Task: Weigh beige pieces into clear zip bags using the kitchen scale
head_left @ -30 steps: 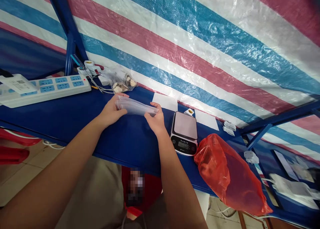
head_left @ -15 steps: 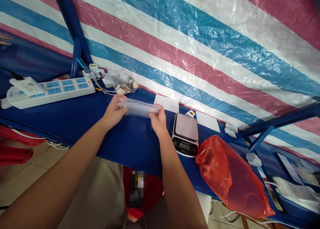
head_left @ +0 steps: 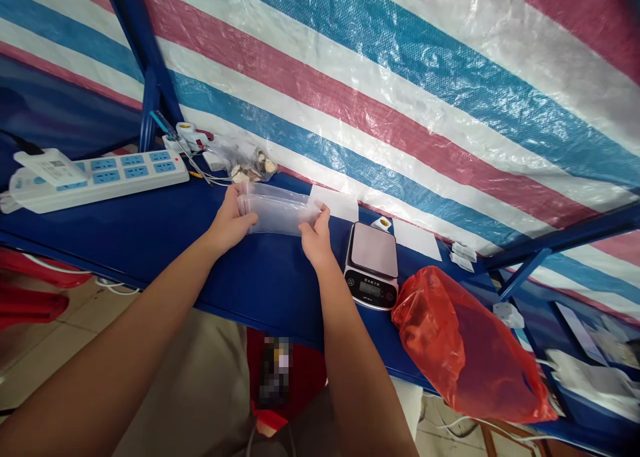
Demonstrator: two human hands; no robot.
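Observation:
Clear plastic zip bags (head_left: 277, 212), seemingly a small stack, stretch between my two hands above the blue table (head_left: 270, 284). My left hand (head_left: 231, 220) pinches their left end, where a thin red line shows. At the other end, my right hand (head_left: 316, 232) grips them between thumb and fingers. How many bags there are, I cannot tell. Just right of my right hand stands a digital kitchen scale (head_left: 373, 260) with a bare weighing plate. A bag of pale dried pieces (head_left: 253, 164) lies behind my left hand.
A white power strip (head_left: 100, 180) runs along the left. Beside the scale, a red plastic bag (head_left: 470, 350) hangs over the front edge. White paper sheets (head_left: 415, 237) lie along the back, below a striped plastic sheet (head_left: 350, 104). Blue metal posts (head_left: 150, 77) rise behind.
The zip bags have tilted and spread, so more of their flat face shows and two layers stand apart at the top. Both hands keep hold in nearly the same place.

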